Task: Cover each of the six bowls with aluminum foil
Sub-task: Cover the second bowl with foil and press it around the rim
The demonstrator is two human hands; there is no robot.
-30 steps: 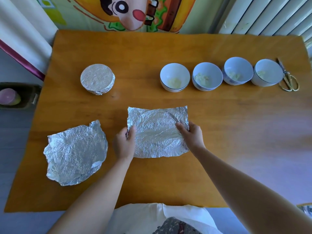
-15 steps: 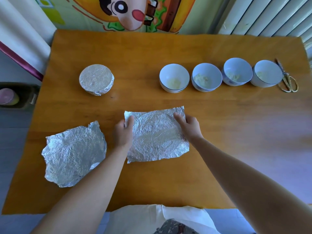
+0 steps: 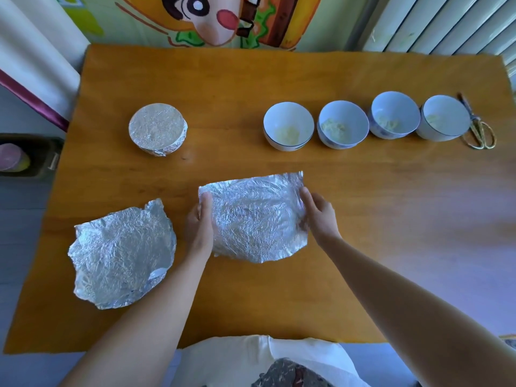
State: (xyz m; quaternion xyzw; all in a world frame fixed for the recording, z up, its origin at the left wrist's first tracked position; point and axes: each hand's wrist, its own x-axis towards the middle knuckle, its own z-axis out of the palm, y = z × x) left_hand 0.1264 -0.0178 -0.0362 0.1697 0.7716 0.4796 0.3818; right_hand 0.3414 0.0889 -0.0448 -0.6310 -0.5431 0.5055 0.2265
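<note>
**A:** Right, both hands on the job: the left hand (image 3: pixel 199 223) and the right hand (image 3: pixel 317 215) flank the crinkled foil sheet (image 3: pixel 255 219) at table centre. Why that hold?

**B:** Symmetry, I'd say. Pinching opposite edges lets the sheet be pressed down evenly. It domes in the middle, so there's likely a bowl beneath, though none shows.

**A:** Grip check?

**B:** Left fingers curl over the sheet's nine o'clock edge, grasping foil. Right fingers close on the three o'clock edge, palm turned inward. Forearms reach in from six o'clock, wrists nearly straight.

**A:** And the rest?

**B:** One foil-covered bowl (image 3: pixel 157 129) sits at eleven o'clock, looking finished. Four open bowls (image 3: pixel 342 124) line up toward two o'clock, scissors (image 3: pixel 479 129) just beside the last. A second foil sheet (image 3: pixel 121 254) lies at eight o'clock, also mounded; what's under it I can't tell.
</note>
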